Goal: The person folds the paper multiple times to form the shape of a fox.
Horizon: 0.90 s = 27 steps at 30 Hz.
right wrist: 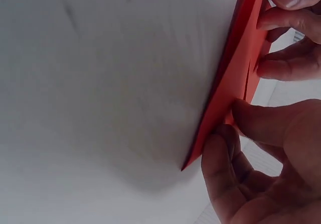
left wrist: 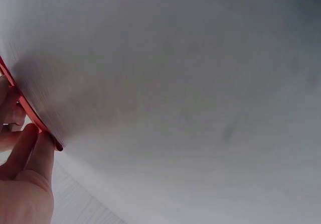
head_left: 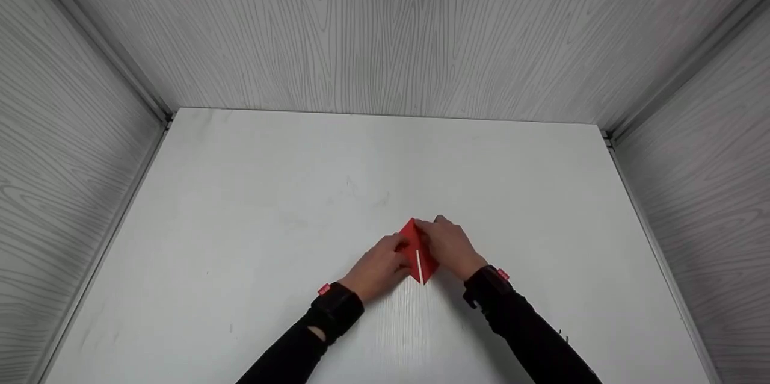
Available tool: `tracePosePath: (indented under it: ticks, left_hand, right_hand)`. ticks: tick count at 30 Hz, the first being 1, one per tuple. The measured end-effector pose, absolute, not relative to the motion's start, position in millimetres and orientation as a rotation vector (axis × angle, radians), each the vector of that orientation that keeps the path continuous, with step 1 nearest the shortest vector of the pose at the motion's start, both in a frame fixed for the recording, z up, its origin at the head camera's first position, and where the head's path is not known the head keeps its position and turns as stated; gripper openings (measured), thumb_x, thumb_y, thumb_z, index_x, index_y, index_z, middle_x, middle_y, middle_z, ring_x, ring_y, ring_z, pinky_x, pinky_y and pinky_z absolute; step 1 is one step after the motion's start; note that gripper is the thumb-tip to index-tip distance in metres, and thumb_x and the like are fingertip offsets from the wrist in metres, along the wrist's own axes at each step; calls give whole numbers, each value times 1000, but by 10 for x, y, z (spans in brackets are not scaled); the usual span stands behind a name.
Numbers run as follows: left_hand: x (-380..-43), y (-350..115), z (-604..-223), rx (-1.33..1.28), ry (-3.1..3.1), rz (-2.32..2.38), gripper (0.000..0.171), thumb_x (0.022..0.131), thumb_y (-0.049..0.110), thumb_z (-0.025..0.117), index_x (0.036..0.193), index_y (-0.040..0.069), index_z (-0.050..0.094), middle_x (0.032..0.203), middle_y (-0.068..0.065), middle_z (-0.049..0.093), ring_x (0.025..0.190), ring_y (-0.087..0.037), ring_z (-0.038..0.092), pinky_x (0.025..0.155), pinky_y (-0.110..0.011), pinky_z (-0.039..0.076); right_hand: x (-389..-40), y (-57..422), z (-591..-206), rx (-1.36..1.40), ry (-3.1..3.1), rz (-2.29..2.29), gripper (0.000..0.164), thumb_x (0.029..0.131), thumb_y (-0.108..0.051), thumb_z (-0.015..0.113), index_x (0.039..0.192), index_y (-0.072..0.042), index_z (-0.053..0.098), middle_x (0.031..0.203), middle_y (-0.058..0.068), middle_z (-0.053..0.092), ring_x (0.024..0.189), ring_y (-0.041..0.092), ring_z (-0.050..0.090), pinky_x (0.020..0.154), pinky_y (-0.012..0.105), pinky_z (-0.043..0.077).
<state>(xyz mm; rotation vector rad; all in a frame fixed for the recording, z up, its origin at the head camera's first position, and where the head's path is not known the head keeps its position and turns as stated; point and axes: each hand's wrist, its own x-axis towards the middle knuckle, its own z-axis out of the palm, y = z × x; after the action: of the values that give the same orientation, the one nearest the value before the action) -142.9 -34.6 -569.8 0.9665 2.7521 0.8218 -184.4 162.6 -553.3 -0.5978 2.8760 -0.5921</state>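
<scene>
A red sheet of folded paper (head_left: 411, 250) forms a narrow diamond, with a white slit running down its near half. At its left edge my left hand (head_left: 378, 265) pinches it, thumb nearer me than the fingers. My right hand (head_left: 452, 245) holds the upper right edge, thumb and index finger (right wrist: 216, 156) curled on the fold. Layers of the red paper (right wrist: 228, 93) stand slightly apart along one side in the right wrist view. From the left wrist, only a thin red edge (left wrist: 32, 114) shows beside the left hand (left wrist: 27, 184).
Both hands work over a white tabletop (head_left: 271, 191) with faint scuffs. Grey wood-grain panels enclose it at the back (head_left: 385, 35), left (head_left: 66, 149) and right (head_left: 704, 179). Each wrist wears a black band, the left one (head_left: 338, 307) near the tabletop's middle.
</scene>
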Motion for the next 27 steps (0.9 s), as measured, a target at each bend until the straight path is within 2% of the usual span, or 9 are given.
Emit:
tracePosePath:
  ticks: [2,5,10,18,27]
  left_hand:
    - [-1429,-351,-5697,952,2747,840,19,95,16,77,111,5,77,125,-10,60,115,-23,55,101,-36,51]
    - [-1437,-355,-5712,944,2745,823,15,96,17,77,108,8,79,122,-8,61,114,-21,55,102,-34,50]
    - [-1448,-365,-5726,928,2744,797,13,97,18,75,106,11,81,123,-6,61,116,-20,56,104,-34,49]
    - [-1438,-376,-5710,945,2754,815,13,97,17,73,103,11,82,122,-7,62,114,-20,56,102,-33,50]
    - [-1429,-361,-5714,915,2725,875,11,96,17,73,99,11,82,123,-6,62,113,-19,55,102,-34,50]
  right_hand:
    - [-1845,1629,-5551,-565,2890,-635,29,97,2,65,126,2,64,91,18,65,79,30,61,68,43,54]
    - [-1851,1639,-5563,-506,2880,-684,16,96,-1,67,111,1,62,89,15,64,81,29,63,71,44,55]
    - [-1870,1649,-5550,-404,2817,-793,5,94,-5,73,97,-2,69,85,6,65,78,21,59,71,38,52]
    - [-1902,1587,-5524,-270,2783,-800,17,95,-18,77,88,-5,69,72,0,59,68,14,51,61,28,43]
    - [-1940,1537,-5468,-256,2789,-731,24,92,-21,79,82,-2,68,71,3,58,64,15,51,59,29,42]
